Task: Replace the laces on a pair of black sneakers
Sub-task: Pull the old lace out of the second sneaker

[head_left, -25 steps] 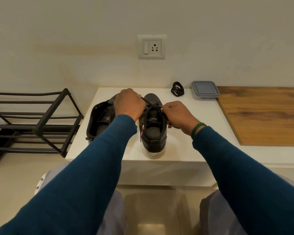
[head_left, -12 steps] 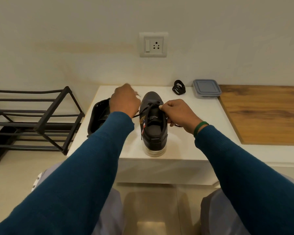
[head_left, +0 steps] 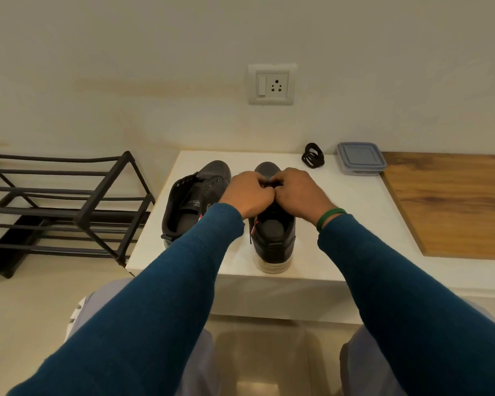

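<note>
Both my hands met over the sneaker (head_left: 273, 241), knuckles touching above its tongue. My left hand (head_left: 247, 192) and right hand (head_left: 299, 192) each had fingers curled, pinching a dark lace (head_left: 272, 184) between them. I could not tell how the lace ran under the fingers. Second sneaker (head_left: 189, 201), eyelets showing, lay tilted just left of it. White table (head_left: 355, 212) beneath it. Coiled black lace (head_left: 313, 156) sat beyond it to the right, lidded container (head_left: 360, 157) farther right.

Two black sneakers are parked side by side on the white table (head_left: 340, 224), toes pointed away. The left sneaker (head_left: 196, 195) is left unlaced, eyelets bare. The right sneaker (head_left: 273, 238) is stood upright, and only a dark bit of lace (head_left: 272, 184) can be seen.
</note>
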Motion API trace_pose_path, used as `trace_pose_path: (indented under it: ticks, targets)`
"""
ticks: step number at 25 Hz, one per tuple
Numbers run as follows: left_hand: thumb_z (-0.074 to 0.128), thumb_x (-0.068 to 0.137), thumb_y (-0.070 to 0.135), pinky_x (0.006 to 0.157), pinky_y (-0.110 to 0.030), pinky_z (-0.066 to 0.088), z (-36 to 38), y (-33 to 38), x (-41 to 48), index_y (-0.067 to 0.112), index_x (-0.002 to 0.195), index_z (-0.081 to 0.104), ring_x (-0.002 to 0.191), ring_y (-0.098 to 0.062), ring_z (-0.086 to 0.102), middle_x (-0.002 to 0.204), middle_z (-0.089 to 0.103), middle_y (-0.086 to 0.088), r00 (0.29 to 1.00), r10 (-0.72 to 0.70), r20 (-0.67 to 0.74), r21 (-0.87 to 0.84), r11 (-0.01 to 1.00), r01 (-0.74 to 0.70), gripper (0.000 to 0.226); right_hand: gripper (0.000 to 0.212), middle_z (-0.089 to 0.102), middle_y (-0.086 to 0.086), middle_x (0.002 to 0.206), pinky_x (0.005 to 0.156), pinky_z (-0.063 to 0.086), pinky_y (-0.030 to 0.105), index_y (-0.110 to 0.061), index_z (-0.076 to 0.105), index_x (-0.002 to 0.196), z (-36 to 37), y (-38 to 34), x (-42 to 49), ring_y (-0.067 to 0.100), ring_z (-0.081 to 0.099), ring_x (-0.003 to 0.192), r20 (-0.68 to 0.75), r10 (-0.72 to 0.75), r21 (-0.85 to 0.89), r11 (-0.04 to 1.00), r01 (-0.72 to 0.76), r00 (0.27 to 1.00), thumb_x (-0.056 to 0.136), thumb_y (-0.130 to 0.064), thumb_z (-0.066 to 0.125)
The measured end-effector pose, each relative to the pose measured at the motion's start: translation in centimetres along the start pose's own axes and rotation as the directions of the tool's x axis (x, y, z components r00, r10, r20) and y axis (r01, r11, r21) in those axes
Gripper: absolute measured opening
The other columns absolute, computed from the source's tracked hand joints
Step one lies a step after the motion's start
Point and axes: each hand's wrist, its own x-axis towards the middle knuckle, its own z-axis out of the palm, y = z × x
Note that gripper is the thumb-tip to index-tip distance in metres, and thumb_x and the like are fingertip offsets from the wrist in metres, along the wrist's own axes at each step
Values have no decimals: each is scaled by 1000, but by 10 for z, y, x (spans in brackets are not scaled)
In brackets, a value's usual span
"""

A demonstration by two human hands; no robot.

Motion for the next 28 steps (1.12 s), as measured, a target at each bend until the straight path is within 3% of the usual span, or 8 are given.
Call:
trace_pose_path:
  ticks: [5, 14, 16, 18, 20, 23, 26, 28]
  targets:
    - [56, 91, 12, 81, -40, 61, -1, -10, 7, 10, 106, 76, 87, -23, 70, 98, 74, -10, 999, -33, -15, 83, 996, 34, 24, 21, 69, 2, 101, 78, 55, 33, -18, 75, 102, 5, -6, 5, 20, 64, 89, -25, -1, -151, 989, -3, 1000, 85, -17, 64]
    - [52, 93, 8, 82, -39, 58, -5, -13, 13, 6, 110, 74, 91, -25, 68, 100, 73, -13, 993, -110, 44, -13, 994, 110, 28, 3, 49, 4, 89, 71, 46, 34, -13, 58, 91, 19, -10, 10, 25, 55, 90, -156, -62, -305, 952, 12, 986, 90, -12, 61]
    - [49, 93, 7, 66, -29, 54, -7, -17, 14, 8, 108, 74, 76, -19, 63, 88, 71, -8, 990, -127, 63, -53, 990, 130, 29, 8, 50, 5, 95, 73, 45, 34, -8, 56, 99, 21, -4, 13, 22, 51, 88, -257, 93, 15, 996, -92, 962, 91, -10, 57]
    - [47, 93, 6, 66, -23, 50, -7, -20, 12, 11, 109, 74, 80, -17, 62, 89, 70, -4, 987, -135, 83, -100, 985, 143, 32, 10, 55, 10, 98, 79, 51, 39, -4, 54, 102, 15, 1, 15, 25, 55, 91, -250, 439, 524, 811, -261, 863, 95, -9, 49]
    - [46, 93, 5, 72, -24, 52, -7, -23, 12, 13, 113, 73, 87, -17, 64, 93, 71, -3, 988, -129, 82, -130, 982, 139, 34, 10, 56, 10, 98, 79, 53, 38, -5, 50, 103, 13, 6, 16, 28, 57, 95, -200, 540, 657, 693, -297, 817, 94, -9, 48]
    - [48, 92, 7, 63, -24, 50, -6, -23, 12, 13, 105, 74, 70, -14, 59, 82, 69, -4, 990, -125, 68, -115, 985, 132, 30, 34, 53, 5, 118, 86, 48, 36, -12, 54, 122, 12, 0, 12, 24, 50, 110, -242, 178, 203, 971, -129, 954, 91, -24, 59]
    - [49, 92, 6, 60, -22, 49, -8, -20, 12, 12, 105, 75, 70, -14, 58, 84, 70, -7, 990, -124, 73, -76, 989, 129, 29, 26, 53, 7, 119, 90, 43, 42, -16, 65, 115, 19, -5, 9, 28, 46, 112, -101, -52, -392, 920, 8, 994, 94, -30, 60]
    - [49, 92, 6, 65, -24, 50, -9, -19, 11, 12, 109, 74, 77, -18, 62, 92, 72, -10, 990, -125, 68, -73, 989, 130, 31, 14, 56, 6, 112, 87, 42, 40, -16, 68, 104, 19, -7, 10, 27, 48, 107, -99, -94, -377, 925, 50, 991, 95, -24, 60]
